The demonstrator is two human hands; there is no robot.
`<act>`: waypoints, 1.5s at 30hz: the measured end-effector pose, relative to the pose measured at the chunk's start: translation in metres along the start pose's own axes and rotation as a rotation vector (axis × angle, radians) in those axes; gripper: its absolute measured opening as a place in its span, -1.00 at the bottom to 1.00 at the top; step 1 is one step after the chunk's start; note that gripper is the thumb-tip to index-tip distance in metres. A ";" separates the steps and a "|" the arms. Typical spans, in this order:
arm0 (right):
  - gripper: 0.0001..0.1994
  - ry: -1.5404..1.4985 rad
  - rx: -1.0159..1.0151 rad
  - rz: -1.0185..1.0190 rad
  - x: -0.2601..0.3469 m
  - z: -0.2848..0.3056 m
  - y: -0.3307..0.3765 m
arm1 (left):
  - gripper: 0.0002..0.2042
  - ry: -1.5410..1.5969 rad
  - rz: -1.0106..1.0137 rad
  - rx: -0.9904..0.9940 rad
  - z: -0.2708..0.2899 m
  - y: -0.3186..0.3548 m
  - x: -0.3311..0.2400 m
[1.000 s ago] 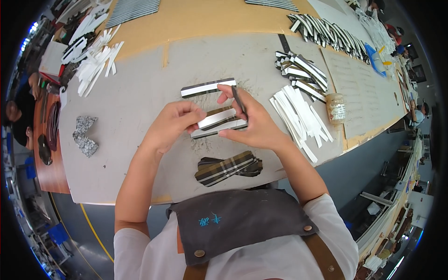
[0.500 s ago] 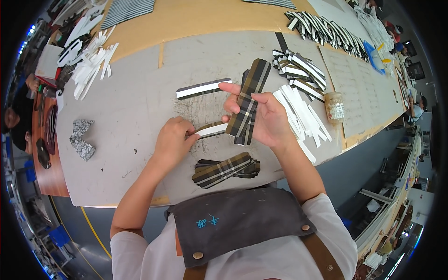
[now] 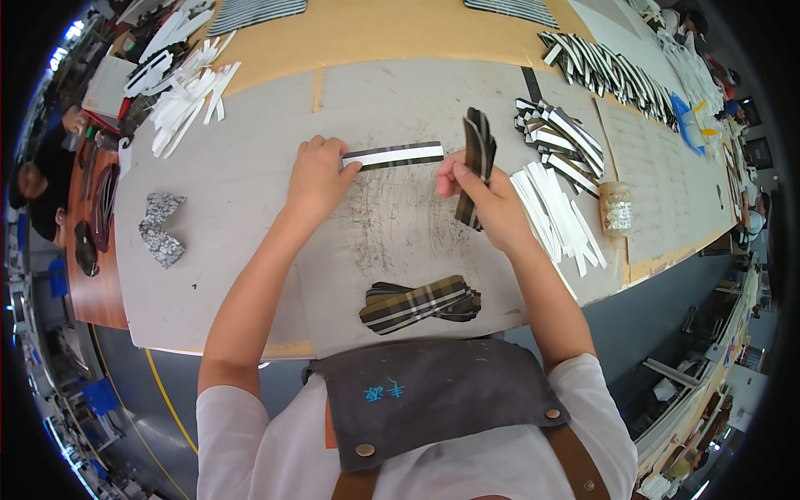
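My left hand (image 3: 321, 179) reaches to the far middle of the table, its thumb and fingers closed on the left end of a plaid fabric strip (image 3: 417, 162). A white band (image 3: 393, 155) lies along the middle of that strip. Held up in my right hand (image 3: 498, 204) is a stack of brown and black plaid strips (image 3: 478, 162), gripped between thumb and fingers. Close to my body, a crossed pile of plaid strips (image 3: 419, 304) lies on the grey work board (image 3: 250, 208). Whether a second strip lies under the far one, I cannot tell.
To the right lie white strips (image 3: 558, 217), a heap of banded plaid strips (image 3: 560, 137) and a cloudy jar (image 3: 616, 208). A speckled grey fabric piece (image 3: 162, 229) sits at left. More white strips (image 3: 196, 96) are at the far left; a long row of strips (image 3: 608, 75) lies far right.
My left hand has moved away from my body with the strip, up to where another banded strip lay. My right hand has shifted right and turned its stack more edge-on.
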State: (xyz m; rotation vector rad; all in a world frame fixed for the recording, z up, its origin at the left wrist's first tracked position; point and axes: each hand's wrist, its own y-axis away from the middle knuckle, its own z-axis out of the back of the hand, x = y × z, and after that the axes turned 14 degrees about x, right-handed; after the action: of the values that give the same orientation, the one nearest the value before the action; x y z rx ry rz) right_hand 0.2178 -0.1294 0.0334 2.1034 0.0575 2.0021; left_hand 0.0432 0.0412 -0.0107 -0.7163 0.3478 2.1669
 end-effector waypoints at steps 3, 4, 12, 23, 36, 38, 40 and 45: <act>-0.88 0.067 -0.102 0.111 -0.002 0.007 -0.003 | -0.81 -0.176 -0.001 0.046 -0.001 -0.007 0.010; -0.86 0.301 -0.163 0.164 -0.003 0.010 -0.003 | -0.81 -0.138 0.041 0.133 0.003 -0.009 0.005; -0.50 0.979 -0.035 0.472 -0.008 -0.004 -0.036 | -0.82 0.892 0.128 0.593 0.034 0.000 -0.036; -0.54 1.238 -0.110 0.431 -0.005 -0.028 -0.018 | -0.77 1.113 0.159 0.256 0.016 0.034 -0.080; -0.63 1.450 -0.323 0.227 0.009 0.112 0.025 | -0.78 1.054 0.196 0.196 0.020 0.078 -0.051; -0.61 1.538 -0.444 0.043 0.016 0.156 0.029 | -0.80 1.001 0.194 0.217 0.016 0.085 -0.047; -0.53 1.636 -0.396 0.045 0.003 0.192 0.035 | -0.82 0.949 0.208 0.244 0.012 0.089 -0.043; -0.55 1.507 -0.277 0.312 -0.003 0.128 0.037 | -0.75 0.366 -0.077 0.322 0.014 0.122 -0.046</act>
State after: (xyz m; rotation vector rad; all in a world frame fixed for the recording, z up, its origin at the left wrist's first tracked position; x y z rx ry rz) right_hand 0.3397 -0.1846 0.0337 0.1006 -0.2793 2.9986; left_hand -0.0330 -0.0578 0.0293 -0.9199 0.8249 1.8426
